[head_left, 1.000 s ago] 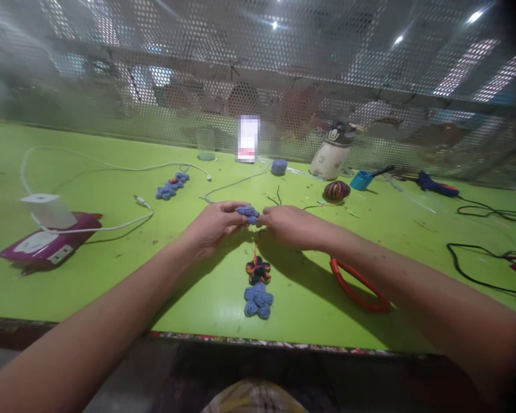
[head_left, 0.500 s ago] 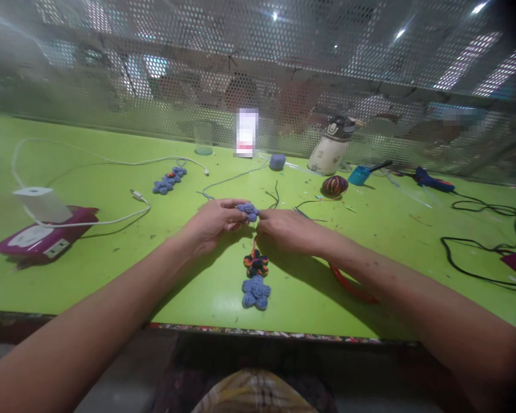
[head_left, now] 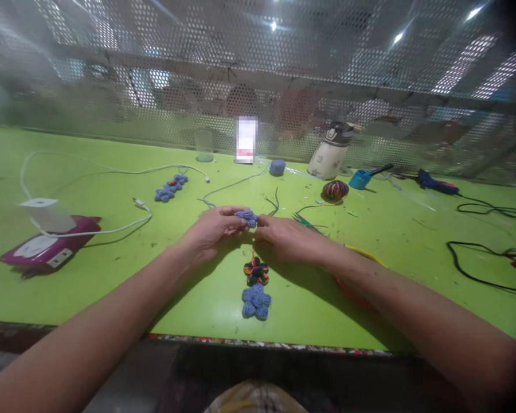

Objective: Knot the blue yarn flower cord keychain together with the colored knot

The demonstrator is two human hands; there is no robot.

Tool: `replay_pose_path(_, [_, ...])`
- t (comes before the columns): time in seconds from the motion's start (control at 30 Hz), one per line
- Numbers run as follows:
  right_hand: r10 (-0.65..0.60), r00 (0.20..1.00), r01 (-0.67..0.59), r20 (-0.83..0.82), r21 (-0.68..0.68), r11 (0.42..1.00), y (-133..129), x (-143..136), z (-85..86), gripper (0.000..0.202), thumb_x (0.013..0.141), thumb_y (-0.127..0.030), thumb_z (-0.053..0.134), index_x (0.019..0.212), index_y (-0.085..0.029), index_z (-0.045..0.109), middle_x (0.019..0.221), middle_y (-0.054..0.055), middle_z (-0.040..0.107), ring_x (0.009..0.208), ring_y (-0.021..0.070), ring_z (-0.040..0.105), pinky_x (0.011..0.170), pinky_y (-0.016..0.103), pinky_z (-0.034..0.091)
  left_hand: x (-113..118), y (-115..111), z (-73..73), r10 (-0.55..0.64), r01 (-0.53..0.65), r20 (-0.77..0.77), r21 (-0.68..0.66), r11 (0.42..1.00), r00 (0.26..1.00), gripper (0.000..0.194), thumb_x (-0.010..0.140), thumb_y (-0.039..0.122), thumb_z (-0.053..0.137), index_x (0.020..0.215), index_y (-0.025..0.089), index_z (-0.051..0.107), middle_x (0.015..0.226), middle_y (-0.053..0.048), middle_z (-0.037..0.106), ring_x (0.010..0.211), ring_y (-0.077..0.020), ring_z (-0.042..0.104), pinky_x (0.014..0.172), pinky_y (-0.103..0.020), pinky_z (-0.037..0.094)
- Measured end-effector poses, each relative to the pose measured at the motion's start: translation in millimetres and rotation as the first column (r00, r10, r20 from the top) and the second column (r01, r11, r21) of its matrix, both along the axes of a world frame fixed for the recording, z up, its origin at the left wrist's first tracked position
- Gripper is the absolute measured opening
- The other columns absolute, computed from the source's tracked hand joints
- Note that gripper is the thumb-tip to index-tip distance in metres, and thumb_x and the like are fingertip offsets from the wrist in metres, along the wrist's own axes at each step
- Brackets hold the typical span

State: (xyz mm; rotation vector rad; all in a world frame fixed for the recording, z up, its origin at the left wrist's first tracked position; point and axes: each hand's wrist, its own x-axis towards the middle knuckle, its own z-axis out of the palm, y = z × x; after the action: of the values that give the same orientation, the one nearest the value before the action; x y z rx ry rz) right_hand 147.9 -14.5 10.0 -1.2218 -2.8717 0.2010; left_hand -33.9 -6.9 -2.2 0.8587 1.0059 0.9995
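Observation:
My left hand [head_left: 218, 228] pinches a small blue-purple crochet flower [head_left: 247, 218] above the middle of the green table [head_left: 198, 298]. Right beside the flower, the fingers of my right hand [head_left: 279, 235] are closed together; what they grip is too small to make out. Below the hands lies a dark multicoloured flower [head_left: 257, 271], with orange yarn running up from it towards the hands. Touching it from below is a larger blue flower [head_left: 256, 302]. Blue yarn runs from behind my left hand to a blue yarn ball [head_left: 277, 167].
Strung blue flowers [head_left: 171, 188] and a purple power strip [head_left: 47, 246] with white cables lie left. Green-handled scissors [head_left: 307, 222] lie by my right wrist; behind are a multicoloured yarn ball [head_left: 335, 190], a bottle [head_left: 330, 152], a glue gun [head_left: 436, 182] and a cup [head_left: 204, 146].
The whole view has shifted slightly, so table items appear a little lower. Both hands stay at the small flower, and more of the scissors and a yellow handle now shows by my right arm.

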Motion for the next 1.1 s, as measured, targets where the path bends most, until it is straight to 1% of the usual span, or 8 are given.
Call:
replay_pose_path(0.13, [0.018,1.0,-0.018,0.013,0.068,0.998,0,-1,-1.7,0.017,0.09,-0.018,0.047,0.09,-0.015,0.063,0.101,0.011,0.06,0.077,0.0167,0.052,0.062,0.029,0.035,0,0,-1.5,0.003,-0.003,0.002,0.031,1.0,1.0,0.028,0.071,-0.008,0.063,0.095,0.006,0.068,0.086,-0.012,0.07,0.063,-0.0092,0.061,0.057,-0.017,0.05])
replay_pose_path(0.23, [-0.033,0.997,0.035,-0.067,0.032,0.999,0,2,-3.0,0.011,0.086,-0.016,0.05,0.084,-0.015,0.061,0.09,0.009,0.061,0.072,0.0153,0.051,0.061,0.027,0.035,0,-1,-0.9,-0.002,0.003,-0.008,0.041,0.999,1.0,0.028,0.071,-0.008,0.064,0.094,0.006,0.069,0.087,-0.012,0.07,0.063,-0.0089,0.061,0.058,-0.017,0.05])
replay_pose_path(0.43, [-0.167,0.905,0.084,-0.391,-0.221,0.972,-4,8,-4.4,0.007,0.079,-0.014,0.054,0.082,-0.016,0.06,0.069,0.002,0.06,0.061,0.0114,0.05,0.06,0.025,0.038,1,-3,6.2,0.006,-0.006,0.006,0.015,1.0,1.0,0.031,0.07,-0.009,0.063,0.097,0.006,0.068,0.09,-0.012,0.071,0.067,-0.0104,0.063,0.06,-0.018,0.05])
replay_pose_path(0.57, [-0.329,0.765,0.004,-0.553,-0.507,0.862,-1,11,-10.4,0.003,0.077,-0.014,0.054,0.078,-0.017,0.054,0.067,0.0,0.061,0.058,0.0113,0.054,0.058,0.025,0.043,0,-4,8.4,-0.014,0.014,0.021,0.012,1.0,1.0,0.033,0.07,-0.008,0.064,0.099,0.007,0.068,0.091,-0.012,0.07,0.067,-0.0102,0.062,0.06,-0.018,0.049])
replay_pose_path(0.63, [-0.383,0.729,-0.014,-0.568,-0.571,0.821,2,12,-12.8,0.005,0.076,-0.012,0.055,0.078,-0.017,0.054,0.064,-0.001,0.059,0.056,0.0106,0.053,0.055,0.024,0.042,0,-4,8.3,-0.038,0.038,0.021,0.01,0.999,0.999,0.033,0.069,-0.007,0.065,0.099,0.007,0.068,0.093,-0.013,0.07,0.066,-0.0095,0.061,0.056,-0.018,0.047])
replay_pose_path(0.73, [-0.398,0.716,0.042,-0.574,-0.533,0.845,6,12,-14.1,0.006,0.074,-0.01,0.057,0.074,-0.016,0.058,0.063,-0.002,0.057,0.057,0.0095,0.05,0.055,0.022,0.039,2,-6,7.5,-0.074,0.073,0.023,0.013,0.997,0.997,0.036,0.068,-0.008,0.065,0.1,0.008,0.068,0.092,-0.011,0.07,0.063,-0.008,0.058,0.054,-0.018,0.045])
replay_pose_path(0.9, [-0.431,0.662,0.125,-0.613,-0.477,0.87,9,11,-14.5,0.002,0.073,-0.015,0.061,0.073,-0.014,0.063,0.066,0.0,0.06,0.06,0.0102,0.05,0.058,0.024,0.039,5,-9,4.0,-0.136,0.136,0.023,0.009,0.991,0.99,0.031,0.066,-0.007,0.067,0.092,0.009,0.068,0.088,-0.01,0.07,0.072,-0.0119,0.063,0.067,-0.022,0.049])
replay_pose_path(1.1, [-0.488,0.531,0.045,-0.693,-0.552,0.833,10,10,-17.9,0.006,0.067,-0.015,0.066,0.073,-0.014,0.065,0.066,0.001,0.063,0.058,0.0101,0.053,0.056,0.024,0.039,8,-11,-3.0,-0.191,0.191,0.007,-0.076,0.979,0.982,0.018,0.067,-0.004,0.064,0.08,0.009,0.067,0.075,-0.007,0.067,0.064,-0.0123,0.061,0.069,-0.028,0.05])
